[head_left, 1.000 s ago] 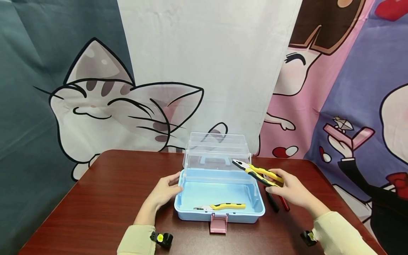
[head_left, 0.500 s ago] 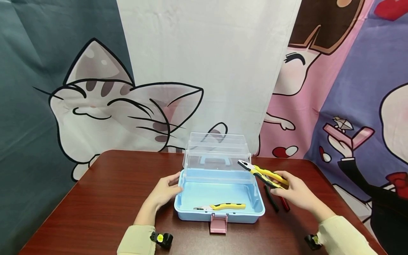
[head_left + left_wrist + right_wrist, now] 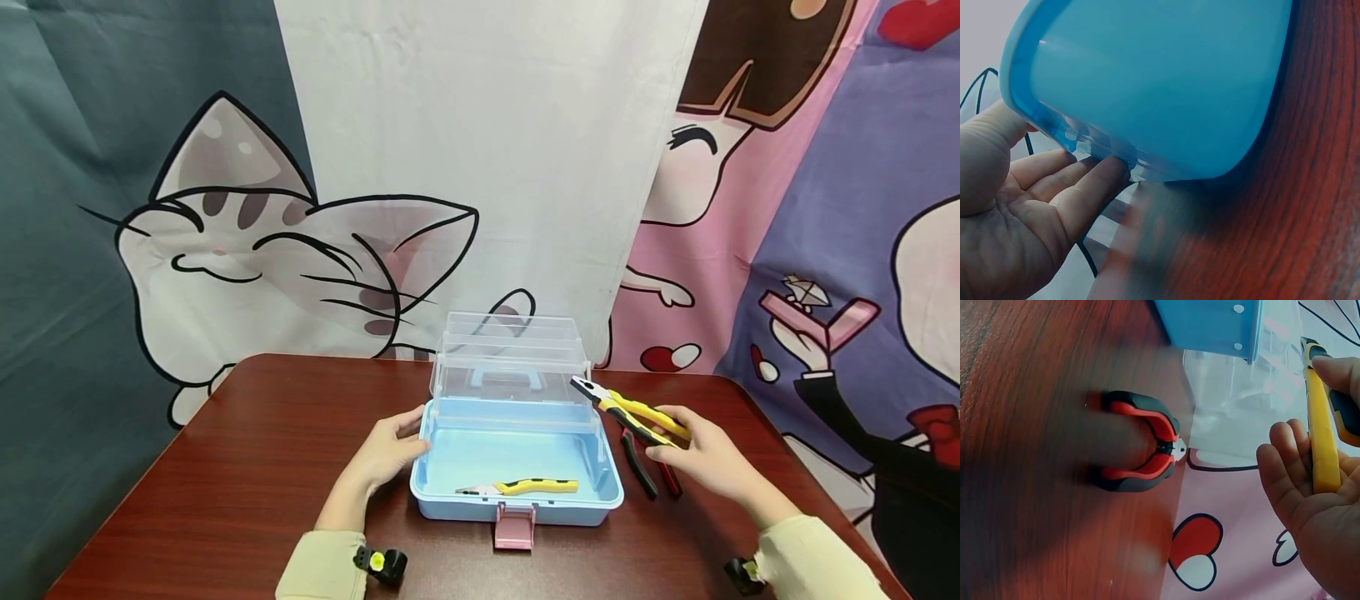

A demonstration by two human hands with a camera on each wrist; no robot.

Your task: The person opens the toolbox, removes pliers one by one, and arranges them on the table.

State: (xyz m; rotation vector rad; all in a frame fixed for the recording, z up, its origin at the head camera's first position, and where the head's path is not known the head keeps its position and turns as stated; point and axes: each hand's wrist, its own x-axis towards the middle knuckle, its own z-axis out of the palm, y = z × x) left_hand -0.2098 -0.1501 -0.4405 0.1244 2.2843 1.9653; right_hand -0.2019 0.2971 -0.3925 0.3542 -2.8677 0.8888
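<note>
My right hand [image 3: 701, 446] holds a pair of yellow-and-black combination pliers [image 3: 630, 412] in the air, their head pointing left above the right rear of a light-blue toolbox [image 3: 517, 510]. In the right wrist view the yellow handle [image 3: 1322, 434] lies across the fingers, with the thumb on the other handle. My left hand [image 3: 386, 450] grips the toolbox's left wall, thumb at the rim and fingertips [image 3: 1113, 169] against the back corner. Inside the toolbox, near the front wall, lie yellow-handled long-nose pliers [image 3: 536, 485].
The clear lid [image 3: 513, 337] stands raised behind the toolbox; its pink latch [image 3: 514, 529] hangs down in front. Red-and-black pliers [image 3: 1141, 406] lie on the dark wooden table [image 3: 225, 483] to the right, partly behind my right hand in the head view. A printed curtain [image 3: 465, 167] hangs behind.
My right hand has moved rightward and slightly down with the combination pliers, away from over the toolbox. My left hand and the toolbox have stayed put.
</note>
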